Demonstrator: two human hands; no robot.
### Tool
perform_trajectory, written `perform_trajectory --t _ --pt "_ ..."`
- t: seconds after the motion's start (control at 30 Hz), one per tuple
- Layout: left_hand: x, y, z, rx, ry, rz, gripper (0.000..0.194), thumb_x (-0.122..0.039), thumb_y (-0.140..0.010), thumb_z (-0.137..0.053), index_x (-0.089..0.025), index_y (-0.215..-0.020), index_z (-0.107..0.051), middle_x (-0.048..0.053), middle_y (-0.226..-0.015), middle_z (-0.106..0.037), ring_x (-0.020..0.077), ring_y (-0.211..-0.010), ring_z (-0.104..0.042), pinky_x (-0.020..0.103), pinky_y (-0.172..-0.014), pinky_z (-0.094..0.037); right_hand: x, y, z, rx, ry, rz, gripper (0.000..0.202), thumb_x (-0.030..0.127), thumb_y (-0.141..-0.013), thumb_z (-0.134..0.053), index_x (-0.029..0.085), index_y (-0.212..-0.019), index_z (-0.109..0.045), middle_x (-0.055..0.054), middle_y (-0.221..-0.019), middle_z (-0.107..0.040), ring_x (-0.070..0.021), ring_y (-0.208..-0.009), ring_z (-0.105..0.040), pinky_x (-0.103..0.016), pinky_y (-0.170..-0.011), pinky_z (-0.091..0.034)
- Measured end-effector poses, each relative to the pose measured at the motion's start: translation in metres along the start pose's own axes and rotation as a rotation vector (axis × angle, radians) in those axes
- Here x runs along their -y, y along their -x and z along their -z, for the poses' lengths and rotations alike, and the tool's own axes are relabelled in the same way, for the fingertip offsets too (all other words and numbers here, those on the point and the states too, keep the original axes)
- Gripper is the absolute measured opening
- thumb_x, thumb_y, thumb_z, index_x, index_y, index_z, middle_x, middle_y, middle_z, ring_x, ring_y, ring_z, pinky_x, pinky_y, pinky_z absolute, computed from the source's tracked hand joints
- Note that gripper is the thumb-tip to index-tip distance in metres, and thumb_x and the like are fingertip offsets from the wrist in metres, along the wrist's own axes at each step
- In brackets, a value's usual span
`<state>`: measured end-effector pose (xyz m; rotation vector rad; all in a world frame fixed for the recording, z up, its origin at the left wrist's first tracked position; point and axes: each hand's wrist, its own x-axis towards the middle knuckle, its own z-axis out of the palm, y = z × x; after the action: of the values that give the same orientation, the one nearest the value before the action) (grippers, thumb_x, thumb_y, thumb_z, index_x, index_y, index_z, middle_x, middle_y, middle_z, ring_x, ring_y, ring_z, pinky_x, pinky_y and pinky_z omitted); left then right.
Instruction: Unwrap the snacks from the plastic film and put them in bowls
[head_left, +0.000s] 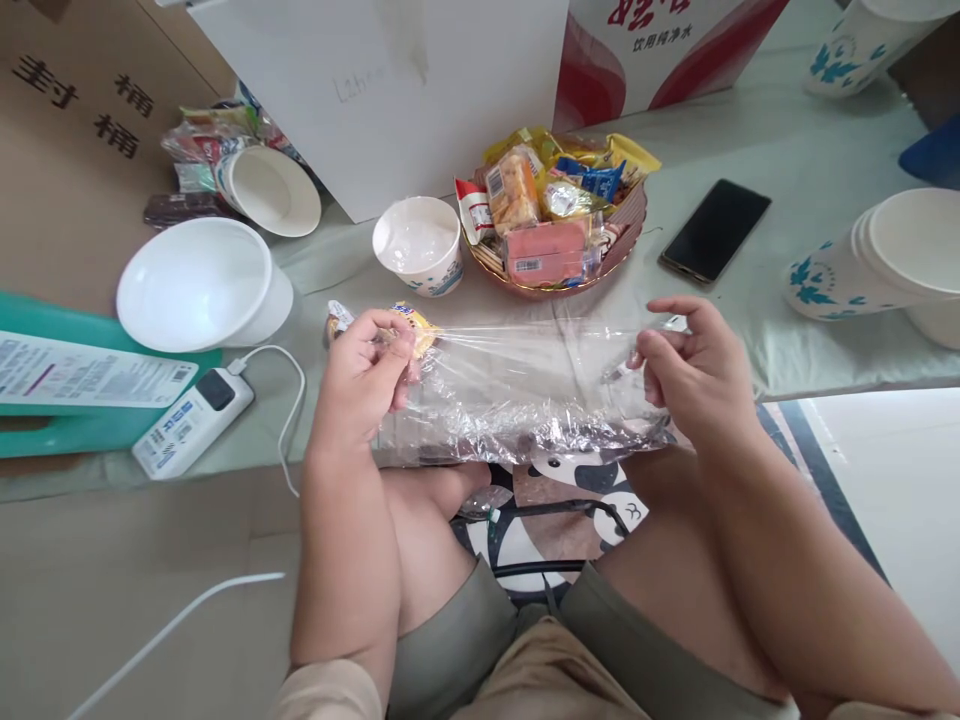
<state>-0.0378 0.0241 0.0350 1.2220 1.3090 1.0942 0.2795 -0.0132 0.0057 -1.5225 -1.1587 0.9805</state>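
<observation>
A sheet of clear plastic film (517,385) is stretched sideways between my two hands at the table's near edge, its lower part crinkled and shiny. My left hand (371,370) pinches the film's left side between thumb and fingers. On the right, my right hand (686,365) grips the other side, index finger raised over the thumb. Just behind my left hand lies a small yellow snack packet (416,328), partly covered by the hand and film. Whether the film is a bag or a single sheet I cannot tell.
A bowl of wrapped snacks (555,225) and a paper cup (420,250) stand behind the film. A phone (715,231) and stacked paper cups (855,260) are on the right. At left are a white bowl (199,285), a power bank (193,422) with a cable and a green jug (97,375).
</observation>
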Motion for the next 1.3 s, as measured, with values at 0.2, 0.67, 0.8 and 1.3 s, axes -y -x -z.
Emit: perform_trajectory --t 0.2,0.67,0.8,1.3 --pt "-0.001 -0.001 0.001 0.164 -0.004 0.135 0.022 -0.032 -0.082 -0.080 -0.024 -0.085 -0.061 -0.008 -0.043 -0.052 0.0050 -0.027 -0.036 0.016 -0.026 -0.016 -0.010 -0.001 0.010 -0.145 0.374 0.305 0.020 0.029 -0.081 -0.073 0.026 -0.101 -0.067 -0.005 -0.097 -0.076 -0.0200 -0.074 -0.070 -0.040 -0.077 -0.059" --pt "0.019 -0.002 -0.036 0.339 0.470 0.182 0.093 -0.093 -0.063 -0.063 -0.020 -0.122 -0.061 0.014 -0.104 -0.078 0.0293 -0.099 -0.076 0.039 -0.079 -0.062 0.006 0.017 -0.058 0.611 -0.071 -0.037 0.024 0.043 -0.090 -0.062 0.020 -0.085 -0.062 0.001 -0.062 -0.066 -0.0121 -0.052 -0.061 -0.024 -0.052 -0.049" --pt "0.031 -0.001 -0.056 0.630 0.414 0.292 0.091 -0.083 -0.053 -0.080 -0.015 -0.112 -0.067 0.021 -0.113 -0.077 0.0331 -0.101 -0.076 0.040 -0.081 -0.061 0.000 0.015 -0.058 0.309 -0.120 -0.089 0.026 0.046 -0.090 -0.063 0.020 -0.088 -0.062 0.001 -0.059 -0.065 -0.0130 -0.050 -0.062 -0.024 -0.051 -0.051" --pt "0.035 -0.003 -0.057 0.495 0.061 -0.101 0.035 -0.054 -0.083 -0.076 -0.019 -0.086 -0.073 0.007 -0.083 -0.076 0.0170 -0.073 -0.072 0.029 -0.069 -0.057 -0.016 0.013 -0.038 0.043 0.105 0.654 0.026 0.033 -0.085 -0.070 0.031 -0.111 -0.069 -0.010 -0.121 -0.069 -0.0253 -0.094 -0.071 -0.043 -0.074 -0.062"
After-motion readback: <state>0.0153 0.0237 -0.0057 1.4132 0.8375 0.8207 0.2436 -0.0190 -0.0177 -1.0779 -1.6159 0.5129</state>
